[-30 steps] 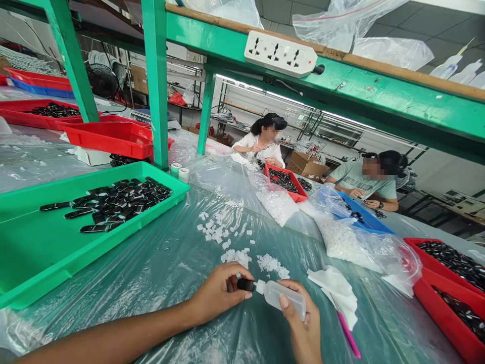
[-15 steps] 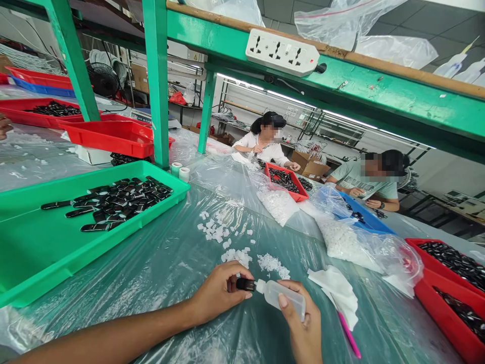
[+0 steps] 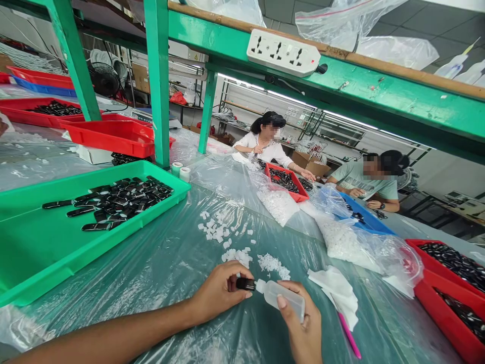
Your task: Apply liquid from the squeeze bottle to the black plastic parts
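Between the thumb and fingers of my left hand [image 3: 222, 293] is a small black part [image 3: 245, 284], held above the plastic-covered table. My right hand [image 3: 303, 321] grips a translucent squeeze bottle [image 3: 282, 298], tilted with its nozzle at the right end of the black part. Whether the tip touches the part is too small to tell. Just beyond my hands lie small piles of white pieces [image 3: 237, 256] and finer white bits [image 3: 272, 264]. A white cloth [image 3: 337, 293] with a pink stick [image 3: 349, 336] rests to the right of the bottle.
A green tray [image 3: 38, 253] holding black parts [image 3: 117, 202] stands at the left. Red trays [image 3: 439, 303] with black parts are at the right edge. Bags of white pieces [image 3: 346, 247] lie mid-right. A green shelf frame [image 3: 157, 86] rises ahead; two people sit beyond.
The person in white across the table has stretched an arm out past the red tray. My hands, the bottle and the black part look almost unmoved.
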A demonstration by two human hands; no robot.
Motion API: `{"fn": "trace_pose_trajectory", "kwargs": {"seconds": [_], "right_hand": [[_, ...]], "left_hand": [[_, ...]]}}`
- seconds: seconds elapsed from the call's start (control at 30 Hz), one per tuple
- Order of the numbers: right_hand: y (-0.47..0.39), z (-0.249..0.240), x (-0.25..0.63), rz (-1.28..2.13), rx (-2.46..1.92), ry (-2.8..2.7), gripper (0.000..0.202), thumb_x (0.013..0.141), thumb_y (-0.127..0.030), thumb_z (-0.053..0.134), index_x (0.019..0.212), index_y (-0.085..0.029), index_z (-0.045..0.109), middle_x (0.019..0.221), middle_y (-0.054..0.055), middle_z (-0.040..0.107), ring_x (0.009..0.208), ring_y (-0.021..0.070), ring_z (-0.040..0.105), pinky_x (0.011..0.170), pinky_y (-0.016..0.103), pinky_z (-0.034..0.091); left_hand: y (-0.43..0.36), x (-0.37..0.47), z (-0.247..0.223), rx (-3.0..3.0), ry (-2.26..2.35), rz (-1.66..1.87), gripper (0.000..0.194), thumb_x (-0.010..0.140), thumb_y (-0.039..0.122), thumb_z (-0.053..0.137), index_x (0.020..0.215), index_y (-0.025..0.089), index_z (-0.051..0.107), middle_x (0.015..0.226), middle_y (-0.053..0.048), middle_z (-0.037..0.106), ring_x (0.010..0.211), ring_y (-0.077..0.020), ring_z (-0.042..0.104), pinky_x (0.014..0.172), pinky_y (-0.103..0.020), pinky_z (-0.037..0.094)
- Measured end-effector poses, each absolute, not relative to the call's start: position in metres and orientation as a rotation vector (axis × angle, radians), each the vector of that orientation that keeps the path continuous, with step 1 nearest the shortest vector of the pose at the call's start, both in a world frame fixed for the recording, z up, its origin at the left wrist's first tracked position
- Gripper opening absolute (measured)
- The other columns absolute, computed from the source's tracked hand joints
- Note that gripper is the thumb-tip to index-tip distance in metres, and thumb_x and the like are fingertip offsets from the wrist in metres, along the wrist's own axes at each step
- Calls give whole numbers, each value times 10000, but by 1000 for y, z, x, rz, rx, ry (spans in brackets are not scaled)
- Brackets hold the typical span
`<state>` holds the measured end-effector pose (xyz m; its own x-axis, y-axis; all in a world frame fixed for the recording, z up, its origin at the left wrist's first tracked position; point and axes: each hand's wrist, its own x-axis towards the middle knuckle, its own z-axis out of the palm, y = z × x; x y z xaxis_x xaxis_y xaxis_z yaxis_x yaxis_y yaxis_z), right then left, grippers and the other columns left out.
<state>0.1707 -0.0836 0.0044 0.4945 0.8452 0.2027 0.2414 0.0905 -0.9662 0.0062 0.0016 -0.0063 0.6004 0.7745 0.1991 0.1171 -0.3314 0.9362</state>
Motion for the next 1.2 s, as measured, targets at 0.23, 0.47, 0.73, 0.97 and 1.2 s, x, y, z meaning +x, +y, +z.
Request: {"fn": "trace_pose_trajectory", "kwargs": {"seconds": [0.23, 0.47, 0.73, 0.97, 1.2], "right_hand": [[-81, 3, 175, 671, -1430, -941, 342, 673, -509, 626, 789, -187, 624, 631, 6, 555, 537, 141, 466, 481, 228, 349], [-76, -11, 189, 919, -1320, -833, 399, 723, -527, 591, 906, -172, 600, 595, 2, 539, 541, 149, 461, 480, 235, 323], [-74, -11, 188, 1025, -1245, -691, 382, 726, -497, 622, 952, -197, 554, 581, -27, 508, 547, 152, 480, 536, 260, 384], [-75, -8, 185, 934, -1316, -741, 425, 667, -512, 655, 927, -187, 571, 636, -2, 558, 545, 158, 479, 516, 264, 382], [-79, -1, 174, 776, -1362, -827, 392, 629, -506, 677, 853, -197, 587, 677, 0, 568, 590, 158, 500, 548, 255, 415]], "left_hand": [[2, 7, -6, 1742, 707, 792, 167, 740, 239, 641, 897, 181, 637, 878, -31, 589, 711, -138, 541, 614, -209, 433], [5, 8, -14, 1625, 660, 780, 213, 744, 252, 646, 940, 173, 621, 937, -42, 582, 735, -139, 546, 637, -216, 445], [5, 7, -12, 1611, 650, 757, 230, 741, 285, 655, 934, 170, 604, 949, -46, 575, 696, -130, 549, 606, -213, 434], [4, 7, -10, 1655, 693, 778, 212, 718, 269, 672, 891, 163, 610, 819, -21, 589, 642, -120, 516, 566, -202, 391], [4, 8, -7, 1684, 715, 771, 204, 711, 270, 671, 880, 164, 626, 816, -22, 597, 636, -118, 499, 554, -199, 373]]}}
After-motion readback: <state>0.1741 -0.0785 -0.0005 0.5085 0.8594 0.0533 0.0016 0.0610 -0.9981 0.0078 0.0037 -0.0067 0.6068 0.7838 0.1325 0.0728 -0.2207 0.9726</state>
